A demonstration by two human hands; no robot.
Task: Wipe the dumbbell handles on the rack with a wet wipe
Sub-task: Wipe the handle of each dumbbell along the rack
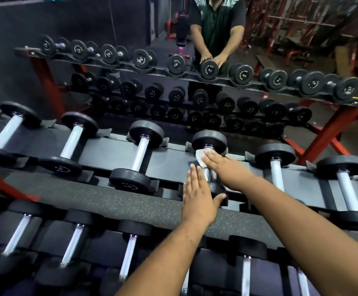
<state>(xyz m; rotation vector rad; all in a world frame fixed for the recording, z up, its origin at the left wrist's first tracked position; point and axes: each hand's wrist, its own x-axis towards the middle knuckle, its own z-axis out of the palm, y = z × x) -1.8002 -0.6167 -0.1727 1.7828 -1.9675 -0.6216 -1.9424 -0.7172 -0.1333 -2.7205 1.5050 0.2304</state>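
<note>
right hand [218, 165]: flat, fingers straight, pressing white wet wipe [200, 158] onto handle | left hand [198, 193]: open, resting on near head of dumbbell [210, 139] | handle: shiny metal, mostly covered | rack [173, 154]: top shelf, dark, black heads in row

Open shelf plate [114, 150] lies left of the fingers as far as the next dumbbell [140, 153]. Just ahead of the fingertips a black head [209, 139] blocks; right, another dumbbell [276, 165] closes the gap.
</note>
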